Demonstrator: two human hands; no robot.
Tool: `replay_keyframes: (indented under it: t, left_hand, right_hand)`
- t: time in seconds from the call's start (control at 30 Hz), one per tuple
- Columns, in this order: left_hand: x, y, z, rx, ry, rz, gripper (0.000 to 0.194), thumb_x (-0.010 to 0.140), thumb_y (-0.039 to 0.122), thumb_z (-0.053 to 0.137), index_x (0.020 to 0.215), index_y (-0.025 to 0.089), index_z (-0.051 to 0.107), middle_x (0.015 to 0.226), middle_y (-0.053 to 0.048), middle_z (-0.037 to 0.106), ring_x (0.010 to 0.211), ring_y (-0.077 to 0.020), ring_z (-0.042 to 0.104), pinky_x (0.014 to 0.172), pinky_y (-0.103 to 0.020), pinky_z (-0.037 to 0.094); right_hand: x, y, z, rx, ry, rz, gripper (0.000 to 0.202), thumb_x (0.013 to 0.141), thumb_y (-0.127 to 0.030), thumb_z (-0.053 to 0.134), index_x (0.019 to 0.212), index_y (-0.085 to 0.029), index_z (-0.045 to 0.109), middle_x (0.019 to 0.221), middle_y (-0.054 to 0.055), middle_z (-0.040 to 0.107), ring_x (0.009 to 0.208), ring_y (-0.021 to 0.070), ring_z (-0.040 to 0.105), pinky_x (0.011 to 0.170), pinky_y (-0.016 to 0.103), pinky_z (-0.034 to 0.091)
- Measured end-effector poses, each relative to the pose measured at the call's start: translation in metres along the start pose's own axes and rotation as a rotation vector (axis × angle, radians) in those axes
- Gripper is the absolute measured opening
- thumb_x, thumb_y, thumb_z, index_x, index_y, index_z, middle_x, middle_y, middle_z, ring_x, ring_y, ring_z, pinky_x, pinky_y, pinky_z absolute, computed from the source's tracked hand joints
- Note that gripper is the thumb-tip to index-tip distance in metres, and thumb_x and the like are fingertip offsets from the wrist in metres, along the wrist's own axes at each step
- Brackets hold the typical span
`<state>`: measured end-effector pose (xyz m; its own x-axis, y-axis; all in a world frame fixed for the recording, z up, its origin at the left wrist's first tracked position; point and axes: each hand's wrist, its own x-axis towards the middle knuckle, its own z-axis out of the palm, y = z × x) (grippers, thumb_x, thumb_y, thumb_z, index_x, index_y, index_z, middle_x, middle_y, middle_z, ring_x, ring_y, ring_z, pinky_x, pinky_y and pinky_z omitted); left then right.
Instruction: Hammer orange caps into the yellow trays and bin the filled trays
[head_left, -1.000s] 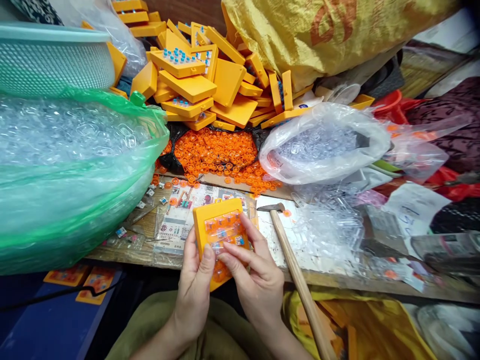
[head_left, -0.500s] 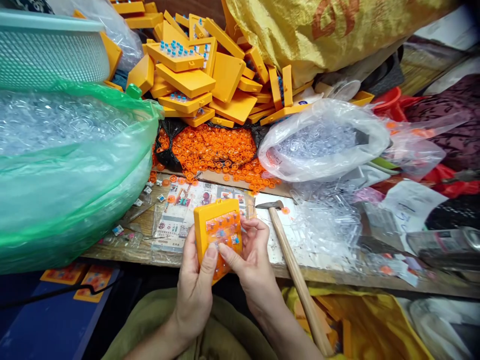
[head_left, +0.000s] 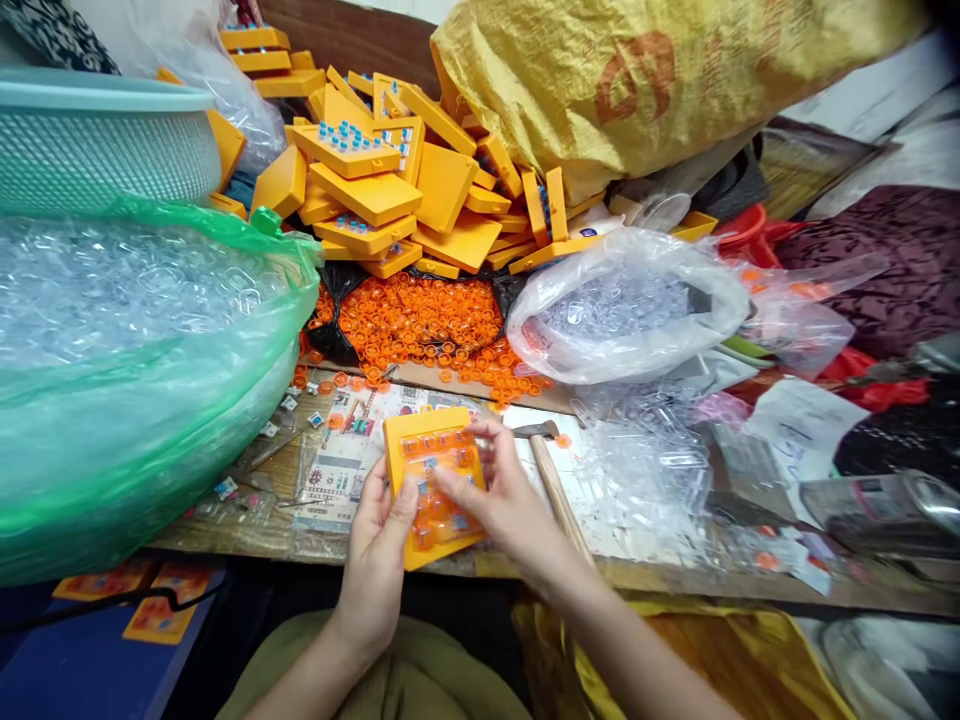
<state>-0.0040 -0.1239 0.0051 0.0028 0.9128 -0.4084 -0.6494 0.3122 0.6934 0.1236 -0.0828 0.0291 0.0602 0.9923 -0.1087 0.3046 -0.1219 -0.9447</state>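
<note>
A shallow yellow case (head_left: 435,430) with orange and clear round pieces set in rows stands tilted over the bench's front edge. My left hand (head_left: 382,540) grips its left side, thumb on the front face. At the right side, my right hand (head_left: 499,480) has its thumb over the pieces and its fingers curled by the upper right edge; whether it pinches a small piece is hidden. Just behind the right hand lies a hammer (head_left: 559,490) with a wooden handle. Under the case is a printed sheet (head_left: 337,465).
Yellow cases (head_left: 375,190) are heaped at the back, behind loose orange rings (head_left: 420,320). A green bag (head_left: 150,400) of clear parts bulges at left; a white bag (head_left: 630,300) of clear parts sits right. A bottle (head_left: 885,510) lies far right.
The case has turned to face the camera more, showing its lower rows. My right hand has shifted up its right side, and the right forearm now crosses the hammer's handle.
</note>
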Motion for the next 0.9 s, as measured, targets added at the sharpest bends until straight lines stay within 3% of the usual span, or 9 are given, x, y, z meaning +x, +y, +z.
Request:
replay_keyframes:
  t: [0.07,0.17,0.23,0.37,0.47,0.6,0.7,0.83,0.9]
  left_hand:
    - [0.002,0.009,0.003,-0.075,0.021,-0.068,0.065,0.082,0.034,0.067,0.139,0.024,0.039,0.124,-0.01,0.064,0.112,-0.0265,0.062,0.097,-0.038,0.05]
    - [0.005,0.022,0.006,-0.113,0.08,-0.123,0.058,0.081,0.026,0.067,0.135,0.023,0.047,0.118,-0.008,0.067,0.105,-0.0239,0.066,0.093,-0.034,0.053]
    - [0.006,0.026,0.008,-0.123,0.127,-0.153,0.052,0.082,0.022,0.065,0.132,0.023,0.051,0.118,-0.008,0.068,0.103,-0.0217,0.066,0.091,-0.031,0.054]
    - [0.008,0.026,0.011,-0.123,0.199,-0.197,0.047,0.083,0.017,0.063,0.129,0.021,0.055,0.118,-0.009,0.068,0.103,-0.0216,0.067,0.093,-0.03,0.054]
    - [0.009,0.026,0.01,-0.137,0.198,-0.214,0.046,0.084,0.017,0.061,0.129,0.021,0.054,0.119,-0.008,0.067,0.105,-0.022,0.066,0.094,-0.031,0.053]
    - [0.009,0.028,0.01,-0.154,0.164,-0.189,0.049,0.084,0.022,0.063,0.131,0.022,0.051,0.12,-0.008,0.067,0.105,-0.0223,0.066,0.093,-0.032,0.054]
    - [0.007,0.027,0.013,-0.11,0.055,-0.128,0.065,0.077,0.025,0.071,0.136,0.025,0.043,0.121,-0.009,0.066,0.105,-0.0248,0.066,0.091,-0.036,0.055]
    - [0.005,0.02,0.015,-0.038,-0.019,-0.01,0.076,0.074,0.027,0.075,0.139,0.025,0.035,0.123,-0.011,0.064,0.108,-0.0281,0.064,0.087,-0.039,0.056]
    - [0.004,0.016,0.013,-0.002,-0.03,0.036,0.076,0.075,0.027,0.074,0.139,0.025,0.033,0.123,-0.012,0.064,0.109,-0.0285,0.063,0.088,-0.04,0.056]
  right_hand:
    - [0.038,-0.011,-0.036,-0.506,0.219,-0.211,0.036,0.079,-0.045,0.061,0.107,-0.024,0.053,0.107,0.007,0.062,0.092,0.0208,0.061,0.077,0.035,0.051]
    - [0.107,-0.023,-0.094,-0.705,0.447,-0.224,0.027,0.083,-0.028,0.053,0.107,-0.017,0.059,0.118,0.015,0.058,0.114,0.0294,0.049,0.095,0.047,0.036]
    - [0.146,-0.024,-0.121,-0.804,0.48,-0.182,0.025,0.076,-0.02,0.058,0.1,-0.015,0.064,0.113,0.017,0.062,0.117,0.0351,0.046,0.097,0.053,0.029]
    - [0.188,-0.013,-0.139,-0.887,0.455,-0.121,0.013,0.062,-0.012,0.066,0.074,-0.015,0.068,0.085,0.014,0.068,0.105,0.0377,0.054,0.094,0.055,0.029]
    - [0.194,-0.011,-0.14,-0.841,0.491,-0.152,0.011,0.067,-0.011,0.062,0.074,-0.015,0.069,0.083,0.014,0.069,0.106,0.0365,0.055,0.096,0.055,0.028]
    - [0.165,-0.024,-0.13,-0.641,0.587,-0.221,0.03,0.083,-0.02,0.05,0.108,-0.015,0.065,0.103,0.014,0.066,0.104,0.0292,0.058,0.09,0.048,0.042]
    - [0.104,-0.026,-0.099,-0.454,0.53,-0.22,0.042,0.088,-0.029,0.049,0.127,-0.018,0.054,0.09,0.007,0.068,0.079,0.0194,0.066,0.071,0.036,0.053]
    - [0.011,-0.006,-0.042,0.171,0.138,0.024,0.028,0.07,-0.039,0.074,0.092,-0.023,0.074,0.081,0.004,0.071,0.074,0.0169,0.065,0.07,0.032,0.054]
    - [-0.016,0.005,-0.022,0.384,0.155,0.115,0.024,0.063,-0.039,0.079,0.08,-0.022,0.074,0.078,0.003,0.071,0.071,0.0155,0.065,0.068,0.031,0.054]
